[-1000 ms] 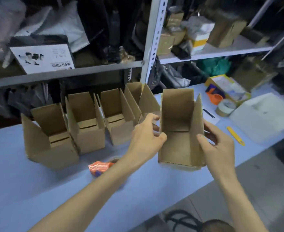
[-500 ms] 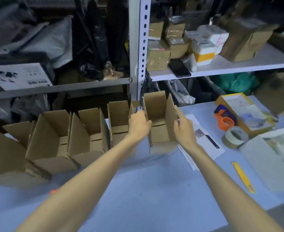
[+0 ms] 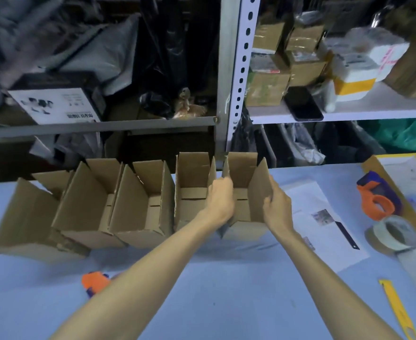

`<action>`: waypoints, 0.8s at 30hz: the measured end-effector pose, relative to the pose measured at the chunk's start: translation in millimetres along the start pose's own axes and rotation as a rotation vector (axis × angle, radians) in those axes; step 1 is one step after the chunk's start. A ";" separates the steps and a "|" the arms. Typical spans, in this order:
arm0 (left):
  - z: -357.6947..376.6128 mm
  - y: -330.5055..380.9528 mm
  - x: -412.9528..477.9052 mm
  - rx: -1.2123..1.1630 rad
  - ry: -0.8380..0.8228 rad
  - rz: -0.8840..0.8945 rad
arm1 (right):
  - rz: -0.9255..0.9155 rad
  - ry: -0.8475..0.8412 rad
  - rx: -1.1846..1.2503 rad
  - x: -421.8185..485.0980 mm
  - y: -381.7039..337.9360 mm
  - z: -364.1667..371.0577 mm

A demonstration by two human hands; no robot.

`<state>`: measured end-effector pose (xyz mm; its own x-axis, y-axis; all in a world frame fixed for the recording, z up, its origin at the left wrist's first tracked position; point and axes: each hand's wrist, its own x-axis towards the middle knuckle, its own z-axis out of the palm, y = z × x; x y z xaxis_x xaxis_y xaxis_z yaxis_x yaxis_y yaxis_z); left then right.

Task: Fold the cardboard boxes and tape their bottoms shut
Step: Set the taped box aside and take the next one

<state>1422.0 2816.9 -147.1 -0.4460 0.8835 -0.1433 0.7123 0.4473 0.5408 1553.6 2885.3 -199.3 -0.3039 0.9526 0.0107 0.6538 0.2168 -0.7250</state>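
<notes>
Several open-topped brown cardboard boxes stand in a row along the back of the blue table (image 3: 202, 290). The rightmost box (image 3: 245, 182) stands on the table at the row's right end. My left hand (image 3: 220, 200) grips its left wall, next to the neighbouring box (image 3: 192, 192). My right hand (image 3: 277, 207) holds its right flap, fingers curled over the edge. An orange tape dispenser (image 3: 94, 282) lies at the front left, partly hidden by my left forearm.
To the right lie a white paper sheet (image 3: 325, 231), a black pen (image 3: 347, 235), a tape roll (image 3: 393, 233), a second orange dispenser (image 3: 379, 200) and a yellow cutter (image 3: 398, 312). Shelving with a metal post (image 3: 239, 77) rises right behind the boxes.
I carried the box away from me, set it down at the right end of the row and slid it against its neighbour. Both hands stayed on it.
</notes>
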 end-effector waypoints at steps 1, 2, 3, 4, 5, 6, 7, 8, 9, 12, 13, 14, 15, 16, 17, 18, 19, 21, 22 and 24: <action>-3.8 -3.4 -2.3 -0.029 0.031 0.022 | -0.001 -0.001 0.000 -0.6 -0.8 0.1; -8.5 -9.6 -6.3 -0.068 0.067 0.041 | -0.009 -0.010 -0.002 -1.9 -1.7 0.0; -13.7 -18.5 -11.7 -0.099 0.098 0.057 | -0.017 -0.023 -0.002 -3.4 -2.5 -0.3; -18.7 -29.2 -17.7 -0.107 0.117 0.075 | -0.022 -0.035 -0.002 -4.8 -3.0 -1.0; -23.3 -41.5 -24.1 -0.090 0.120 0.098 | -0.025 -0.042 0.000 -6.5 -3.7 -1.5; -27.8 -54.5 -30.8 -0.056 0.109 0.125 | -0.031 -0.042 0.003 -8.6 -5.1 -1.7; -31.3 -66.1 -37.2 -0.010 0.083 0.153 | -0.047 -0.036 0.003 -10.4 -6.2 -1.9; -33.6 -75.5 -42.6 0.047 0.036 0.179 | -0.071 -0.033 -0.004 -12.1 -7.6 -1.6; -34.7 -82.6 -46.4 0.127 -0.030 0.199 | -0.095 -0.038 -0.018 -13.9 -9.0 -1.0; -32.8 -90.5 -48.9 0.451 -0.194 0.235 | -0.106 -0.065 -0.052 -18.6 -13.5 0.6; -31.3 -90.5 -49.3 0.527 -0.201 0.236 | -0.096 -0.066 -0.054 -19.8 -14.9 0.7; -29.7 -89.9 -49.7 0.574 -0.199 0.231 | -0.088 -0.063 -0.055 -20.7 -15.6 0.5; -28.5 -89.6 -50.6 0.605 -0.191 0.227 | -0.088 -0.059 -0.058 -21.7 -16.2 0.1; -28.0 -89.2 -52.4 0.626 -0.178 0.228 | -0.094 -0.055 -0.061 -22.8 -16.4 -0.4; -27.9 -88.8 -53.9 0.632 -0.157 0.231 | -0.099 -0.051 -0.065 -23.5 -16.3 -1.3; -29.2 -87.7 -55.5 0.628 -0.125 0.236 | -0.103 -0.048 -0.069 -23.7 -16.2 -2.5; -31.5 -86.2 -56.7 0.617 -0.088 0.239 | -0.106 -0.047 -0.074 -23.6 -15.9 -3.9; -41.5 -80.2 -59.5 0.592 -0.024 0.250 | -0.112 -0.049 -0.076 -23.5 -16.9 -7.0; -49.0 -76.2 -61.7 0.580 0.001 0.265 | -0.116 -0.051 -0.070 -23.9 -18.7 -8.8; -68.4 -66.4 -68.7 0.538 0.040 0.313 | -0.135 -0.053 -0.067 -26.7 -25.5 -13.0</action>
<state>1368.3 2717.0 -116.5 -0.1840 0.9829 -0.0090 0.9812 0.1842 0.0575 1554.0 2857.0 -172.2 -0.4276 0.9015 0.0672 0.6487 0.3578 -0.6717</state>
